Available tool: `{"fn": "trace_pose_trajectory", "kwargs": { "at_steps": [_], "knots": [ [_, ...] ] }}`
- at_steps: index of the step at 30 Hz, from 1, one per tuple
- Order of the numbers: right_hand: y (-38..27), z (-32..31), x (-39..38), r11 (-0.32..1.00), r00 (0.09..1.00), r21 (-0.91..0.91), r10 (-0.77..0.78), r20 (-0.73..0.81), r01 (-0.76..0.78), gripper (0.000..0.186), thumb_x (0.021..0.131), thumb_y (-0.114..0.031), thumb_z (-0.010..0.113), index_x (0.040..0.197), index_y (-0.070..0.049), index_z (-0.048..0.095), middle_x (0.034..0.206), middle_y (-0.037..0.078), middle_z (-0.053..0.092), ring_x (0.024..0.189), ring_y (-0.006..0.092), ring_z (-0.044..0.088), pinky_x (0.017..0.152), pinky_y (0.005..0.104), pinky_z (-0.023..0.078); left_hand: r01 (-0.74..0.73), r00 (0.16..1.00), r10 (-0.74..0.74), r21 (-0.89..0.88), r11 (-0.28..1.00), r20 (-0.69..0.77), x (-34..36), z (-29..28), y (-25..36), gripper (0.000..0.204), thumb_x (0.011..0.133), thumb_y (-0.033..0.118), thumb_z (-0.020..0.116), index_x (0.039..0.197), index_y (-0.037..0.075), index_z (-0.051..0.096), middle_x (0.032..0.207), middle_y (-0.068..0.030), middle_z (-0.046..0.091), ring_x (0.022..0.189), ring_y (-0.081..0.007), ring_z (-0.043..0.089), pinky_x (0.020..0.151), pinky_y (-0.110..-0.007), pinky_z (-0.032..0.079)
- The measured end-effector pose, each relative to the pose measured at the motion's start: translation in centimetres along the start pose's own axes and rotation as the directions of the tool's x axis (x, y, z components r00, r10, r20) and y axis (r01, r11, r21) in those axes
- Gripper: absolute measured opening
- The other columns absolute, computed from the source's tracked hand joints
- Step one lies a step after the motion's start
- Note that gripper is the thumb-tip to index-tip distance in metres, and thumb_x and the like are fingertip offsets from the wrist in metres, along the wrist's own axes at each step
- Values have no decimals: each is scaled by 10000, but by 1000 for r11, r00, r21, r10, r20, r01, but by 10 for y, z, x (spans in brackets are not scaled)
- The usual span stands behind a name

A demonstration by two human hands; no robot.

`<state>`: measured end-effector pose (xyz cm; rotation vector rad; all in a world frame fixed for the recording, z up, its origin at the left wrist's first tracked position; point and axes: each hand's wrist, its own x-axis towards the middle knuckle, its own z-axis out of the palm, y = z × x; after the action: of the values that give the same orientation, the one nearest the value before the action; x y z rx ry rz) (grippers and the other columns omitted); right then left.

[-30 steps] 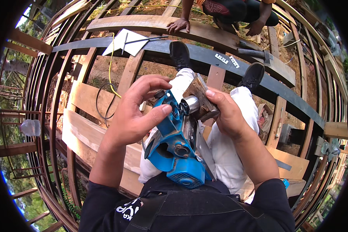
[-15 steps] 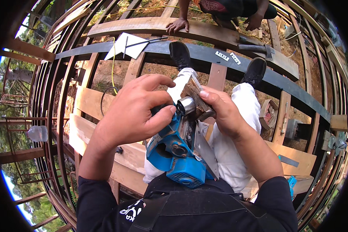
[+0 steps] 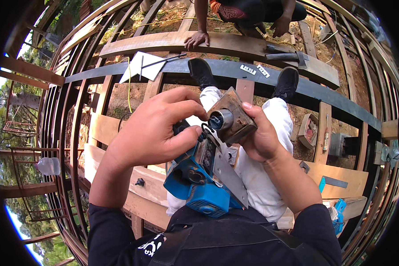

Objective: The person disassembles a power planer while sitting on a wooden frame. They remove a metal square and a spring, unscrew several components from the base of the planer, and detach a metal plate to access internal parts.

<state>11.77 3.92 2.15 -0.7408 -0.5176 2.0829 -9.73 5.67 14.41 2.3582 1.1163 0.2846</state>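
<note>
A blue electric planer (image 3: 208, 197) lies across my lap, its flat metal sole (image 3: 228, 173) facing right. My left hand (image 3: 166, 124) is curled over the planer's upper end; part of its grip is hidden. Close to its fingertips shows a small black hook-shaped piece (image 3: 207, 128). Between thumb and fingers, my right hand (image 3: 264, 137) holds a rusty square metal plate with a short round tube (image 3: 237, 113), just above the planer. The tube's open end points toward my left hand, and something dark shows inside it.
Across a long beam lie two white slotted pieces (image 3: 248, 69) and a white sheet (image 3: 142, 66) with dark rods. A hammer-like tool (image 3: 288, 57) rests on a plank near a co-worker's hand (image 3: 197, 40). A black knob (image 3: 139, 182) sits on the left board; gaps separate the timbers.
My right hand has turned the rusty plate so its broad face and tube opening now show, and has shifted it slightly right. The planer has tilted a little.
</note>
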Motion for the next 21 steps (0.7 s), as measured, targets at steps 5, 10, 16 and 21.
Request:
{"fn": "trace_pose_trajectory", "kwargs": {
  "at_steps": [5, 10, 16, 21],
  "knots": [
    [-1, -9, -5, 982, 997, 180, -68, 47, 59, 486, 972, -455, 414, 1247, -84, 567, 1079, 86, 665, 953, 188, 653, 761, 340, 528, 34, 999, -35, -171, 985, -5, 20, 6, 6, 393, 727, 178, 656, 1084, 13, 644, 1027, -120, 640, 945, -226, 639, 826, -340, 510],
    [5, -17, -9, 966, 996, 258, -43, 73, 23, 533, 970, -497, 308, 1252, -121, 558, 1102, 84, 654, 938, 221, 643, 717, 383, 513, 28, 1000, -27, -206, 978, 6, 30, 20, 8, 495, 726, 176, 695, 1171, -12, 588, 1037, -131, 646, 934, -213, 651, 823, -337, 521],
    [5, -19, -6, 907, 978, 408, -167, 125, 103, 524, 965, -489, 335, 1254, -105, 545, 1106, 93, 649, 976, 235, 634, 752, 403, 515, 112, 983, -127, -116, 987, -133, 29, 24, 21, 531, 680, 151, 798, 1145, 13, 580, 915, -91, 679, 878, -182, 670, 817, -312, 517],
    [5, -11, -10, 892, 963, 401, -258, 75, 207, 512, 969, -461, 361, 1279, -89, 528, 1148, 98, 635, 1028, 240, 627, 856, 421, 511, 157, 973, -183, -175, 972, -140, 38, 25, 25, 456, 688, 119, 780, 1095, 30, 596, 915, -75, 681, 875, -161, 664, 791, -295, 516]
  ]
}}
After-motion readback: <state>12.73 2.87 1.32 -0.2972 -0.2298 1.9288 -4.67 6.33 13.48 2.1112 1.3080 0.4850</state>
